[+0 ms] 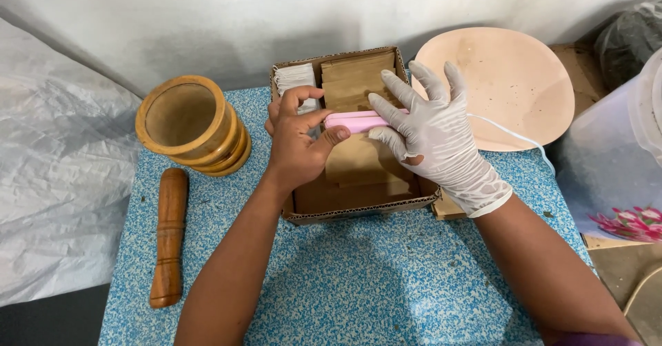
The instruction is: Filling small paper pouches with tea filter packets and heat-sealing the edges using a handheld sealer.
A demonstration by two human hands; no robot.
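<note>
Blue speckled tabletop (pixel 358 284) is lying closest as I am watching: my bare left hand (pixel 296 146) is pinching one end of a pink handheld sealer (pixel 358 120) over the cardboard box (pixel 358 211) of brown pouches (pixel 355 80), while my gloved right hand (pixel 434 135) is resting on it, fingers spread.

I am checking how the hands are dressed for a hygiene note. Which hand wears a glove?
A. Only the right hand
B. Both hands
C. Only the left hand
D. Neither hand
A: the right hand is in a white glove as it rests on the pink device over the cardboard box, while the left hand pinching that device is bare.
</note>
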